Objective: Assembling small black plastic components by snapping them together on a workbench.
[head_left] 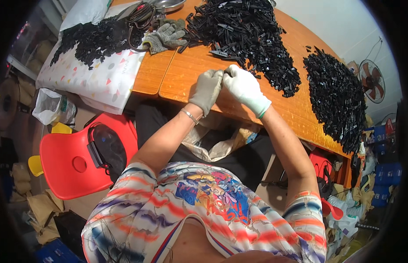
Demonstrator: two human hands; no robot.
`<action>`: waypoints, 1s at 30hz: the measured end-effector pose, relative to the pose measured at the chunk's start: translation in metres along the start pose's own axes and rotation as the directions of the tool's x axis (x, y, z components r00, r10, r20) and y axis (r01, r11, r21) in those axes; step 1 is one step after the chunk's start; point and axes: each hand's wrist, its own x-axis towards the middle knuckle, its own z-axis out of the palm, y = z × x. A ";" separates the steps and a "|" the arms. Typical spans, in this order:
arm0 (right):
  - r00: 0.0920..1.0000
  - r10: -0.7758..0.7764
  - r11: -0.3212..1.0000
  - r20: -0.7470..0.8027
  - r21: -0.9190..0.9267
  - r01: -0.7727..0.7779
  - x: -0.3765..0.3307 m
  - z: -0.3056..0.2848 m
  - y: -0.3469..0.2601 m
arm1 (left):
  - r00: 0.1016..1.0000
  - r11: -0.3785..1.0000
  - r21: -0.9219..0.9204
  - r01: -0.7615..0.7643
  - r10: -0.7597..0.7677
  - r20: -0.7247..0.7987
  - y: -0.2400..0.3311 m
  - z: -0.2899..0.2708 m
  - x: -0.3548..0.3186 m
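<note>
My left hand [206, 90], in a grey work glove, and my right hand [247, 89], in a white glove with a green cuff, meet fingertip to fingertip over the front edge of the wooden table [179, 83]. Both are closed in a pinch. A small dark piece shows between the fingertips, too little of it to name. Just beyond them lies a large heap of small black plastic parts [239, 30], some long and thin. Below my hands, an open whitish sack [208, 153] sits at my lap.
Another heap of black parts [335, 96] covers the table's right end. At the left, black pieces [98, 39] lie on a patterned white sheet [96, 83]. Spare grey gloves [166, 37] rest near a coiled strap [140, 15]. A red chair [65, 164] stands left; a fan [372, 81] is far right.
</note>
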 end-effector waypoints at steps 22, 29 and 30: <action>0.936 -0.138 0.987 0.325 0.120 0.104 0.015 -0.042 0.009 | 0.872 0.984 -0.070 0.164 -0.111 0.477 0.011 -0.034 0.019; 0.980 0.088 0.823 0.177 0.541 -0.172 0.017 -0.038 0.014 | 0.921 0.971 -0.090 0.220 -0.177 0.348 0.020 -0.037 0.007; 0.990 0.125 0.814 0.064 0.564 -0.139 0.012 -0.024 0.011 | 0.920 0.970 -0.089 0.225 -0.181 0.349 0.015 -0.032 0.005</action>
